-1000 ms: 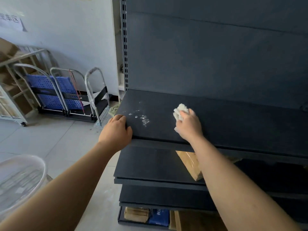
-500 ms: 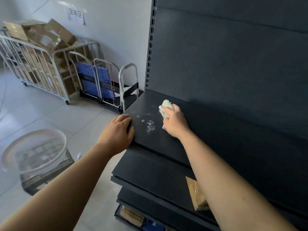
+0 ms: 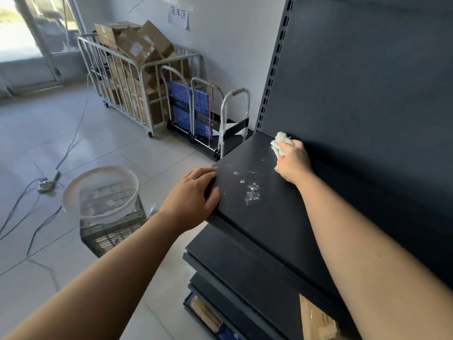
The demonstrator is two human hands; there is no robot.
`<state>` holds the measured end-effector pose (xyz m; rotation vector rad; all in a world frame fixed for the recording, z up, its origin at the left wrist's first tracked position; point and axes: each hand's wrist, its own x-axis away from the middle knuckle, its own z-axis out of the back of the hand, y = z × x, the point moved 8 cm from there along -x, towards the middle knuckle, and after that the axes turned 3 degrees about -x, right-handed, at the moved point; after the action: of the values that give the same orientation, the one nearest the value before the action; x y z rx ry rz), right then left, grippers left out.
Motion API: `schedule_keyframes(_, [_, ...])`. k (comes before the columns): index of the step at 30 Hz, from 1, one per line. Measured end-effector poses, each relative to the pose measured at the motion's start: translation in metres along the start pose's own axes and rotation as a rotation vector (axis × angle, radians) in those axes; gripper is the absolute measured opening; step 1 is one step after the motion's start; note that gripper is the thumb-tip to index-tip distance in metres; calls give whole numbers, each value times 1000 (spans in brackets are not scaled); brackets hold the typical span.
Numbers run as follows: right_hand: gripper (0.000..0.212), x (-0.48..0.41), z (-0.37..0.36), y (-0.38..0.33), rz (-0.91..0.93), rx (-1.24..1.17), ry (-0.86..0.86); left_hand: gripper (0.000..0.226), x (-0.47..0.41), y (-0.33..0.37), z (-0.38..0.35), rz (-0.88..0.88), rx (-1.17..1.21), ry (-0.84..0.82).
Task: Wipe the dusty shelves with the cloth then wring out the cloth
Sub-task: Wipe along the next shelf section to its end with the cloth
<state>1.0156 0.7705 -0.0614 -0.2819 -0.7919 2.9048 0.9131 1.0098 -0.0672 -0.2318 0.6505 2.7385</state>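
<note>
The cloth, a pale, ribbed rag bunched into a wad, sits at the back left corner of the top shelf, touching the dark back panel. The right hand has its fingers curled round the wad and presses it down onto the shelf. The left hand grips the shelf's front left corner, fingers laid over the top and thumb against the front edge, apparently as a brace.

Between the two hands lies a scatter of white spots, apart from the cloth and not yet wiped.

What could go wrong, as I judge it: a pass that stays along the back panel would miss those spots. Bunched this tightly, the cloth covers only a narrow strip, so it may leave streaks or smear the marks rather than lift them. A sweep toward the open left end could push grit off onto the floor. The braced fingers also lie in the path of any stroke toward that corner.

Counted: one cloth and two hands. There is one top shelf with what look like three lower shelves under it. One clear basin rests on one slatted crate. One roll cage holds cardboard boxes. Three arched trolley handles stand by the wall.
</note>
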Motion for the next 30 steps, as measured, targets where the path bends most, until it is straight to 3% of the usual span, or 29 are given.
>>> schedule_keyframes(4, [49, -1, -24, -54, 147, -115, -106, 51, -1, -1, -2, 13, 3, -4])
schedule_keyframes(7, [53, 9, -33, -80, 180, -348, -198, 52, 0, -1, -2, 16, 9, -10])
schedule_keyframes(11, [55, 13, 7, -56, 65, -579, -38, 51, 1, 0, -1, 16, 4, -11])
schedule_keyframes(13, [49, 17, 32, -23, 14, -488, 96, 50, 1, 2, 0, 14, 2, -1])
schedule_keyframes(16, [48, 30, 27, 6, -45, -181, 121, 52, 2, 3, 0, 18, -4, -5])
schedule_keyframes(19, [51, 32, -4, -26, 107, -164, 23, 54, 3, 5, 1, 19, -17, 0])
schedule_keyframes(22, [55, 32, -19, -55, 177, -398, -130, 49, 10, 7, 6, 28, -25, 33])
schedule_keyframes(25, [59, 37, 2, -46, 123, -703, -107, 38, 24, 6, 12, 47, -53, 88])
schedule_keyframes(27, [56, 47, 30, -32, 124, -715, -100, 36, 30, 7, 13, 64, -64, 111])
schedule_keyframes(30, [47, 80, 53, -24, 175, -721, -289, 36, 32, 10, 15, 81, -58, 122])
